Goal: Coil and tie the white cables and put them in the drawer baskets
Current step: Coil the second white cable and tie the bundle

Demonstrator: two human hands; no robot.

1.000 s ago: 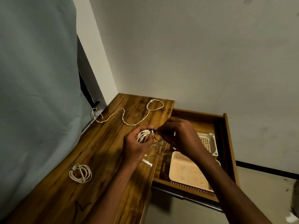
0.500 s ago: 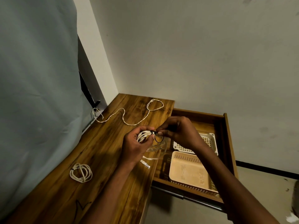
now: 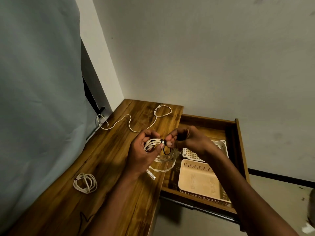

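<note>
My left hand (image 3: 143,150) grips a bundle of coiled white cable (image 3: 152,143) above the wooden tabletop's right edge. A black elastic band (image 3: 166,150) is wrapped on the bundle's end, and my right hand (image 3: 185,139) pinches that band, a loop of it hanging below my fingers. Part of the held cable and its plug (image 3: 151,174) droop onto the table. A tied white coil (image 3: 85,183) lies at the table's near left. A loose white cable (image 3: 136,120) snakes across the far end. Two baskets sit in the open drawer: a beige one (image 3: 199,181) nearer, a white one (image 3: 219,145) behind.
The wooden table (image 3: 109,160) stands in a corner, a pale curtain (image 3: 37,99) along its left side and a white wall behind. The open drawer (image 3: 238,150) juts out to the right of the tabletop.
My right hand has shifted slightly up and left toward the bundle, working the black band at the coil's end. My left hand keeps the bundle almost still.
</note>
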